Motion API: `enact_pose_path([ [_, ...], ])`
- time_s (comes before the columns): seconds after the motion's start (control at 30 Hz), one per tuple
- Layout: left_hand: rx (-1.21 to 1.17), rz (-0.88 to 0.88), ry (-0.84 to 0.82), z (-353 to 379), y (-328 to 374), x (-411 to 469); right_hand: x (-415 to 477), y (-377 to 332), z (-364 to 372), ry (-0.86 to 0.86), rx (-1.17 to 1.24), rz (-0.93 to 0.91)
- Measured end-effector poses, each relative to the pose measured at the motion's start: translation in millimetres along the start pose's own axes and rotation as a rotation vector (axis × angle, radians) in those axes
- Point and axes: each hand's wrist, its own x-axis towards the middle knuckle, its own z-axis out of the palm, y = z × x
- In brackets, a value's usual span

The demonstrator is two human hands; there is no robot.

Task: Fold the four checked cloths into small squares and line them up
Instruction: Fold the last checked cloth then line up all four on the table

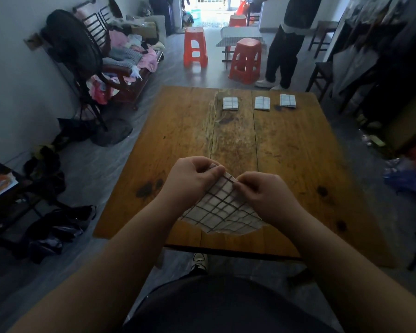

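Observation:
A white cloth with a dark check (220,210) lies spread near the front edge of the wooden table (183,131), its far corner lifted. My left hand (192,179) pinches that raised corner from the left. My right hand (264,192) pinches the same edge just to the right, so the two hands nearly touch. Three folded checked squares lie in a row at the far side: one on the left (230,103), one in the middle (262,103), one on the right (288,101).
Red plastic stools (245,61) and a person's legs (282,56) are beyond the table's far edge. A black fan (75,49) and a bench heaped with clothes (127,56) are at the left. Dark clothes lie on the floor at the left.

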Motion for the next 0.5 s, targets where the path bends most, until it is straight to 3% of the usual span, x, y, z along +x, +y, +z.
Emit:
enact_pose_path([
  [0.37, -0.075, -0.088, 0.224, -36.1, -12.0, 12.5, -18.5, 46.2, -18.3, 0.006, -0.007, 0.143],
  [0.5, -0.068, -0.068, 0.223, -36.7, -13.3, 11.7, -22.5, 56.4, -22.7, 0.017, -0.041, 0.164],
])
